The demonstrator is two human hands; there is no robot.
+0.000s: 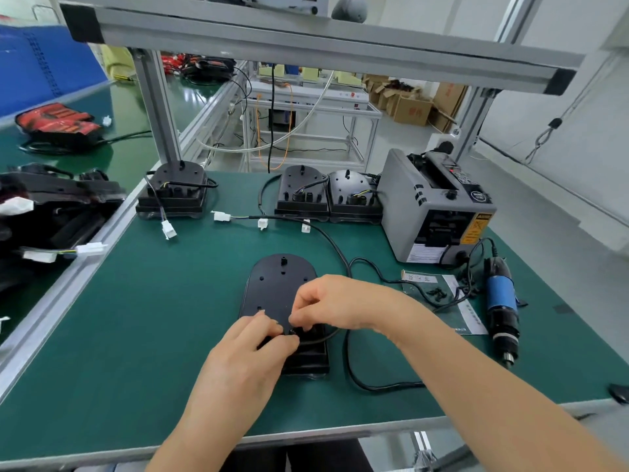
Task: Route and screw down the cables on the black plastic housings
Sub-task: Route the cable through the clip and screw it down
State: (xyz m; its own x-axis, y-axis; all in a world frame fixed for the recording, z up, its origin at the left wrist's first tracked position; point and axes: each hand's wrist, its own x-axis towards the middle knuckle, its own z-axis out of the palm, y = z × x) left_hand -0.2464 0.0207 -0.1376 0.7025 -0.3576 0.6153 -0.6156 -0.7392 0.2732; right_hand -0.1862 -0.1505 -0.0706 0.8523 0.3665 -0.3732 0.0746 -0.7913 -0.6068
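Care matters: left hand [252, 349] and right hand [335, 304] both pinch the cable [348, 362] on the housing [272, 287]; seat it flat before screwing.

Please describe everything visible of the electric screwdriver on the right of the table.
The electric screwdriver lies flat on the green mat near its right edge, untouched. Its body is blue in the middle and black at both ends; the chuck points toward the near edge. A black cord leaves its far end.
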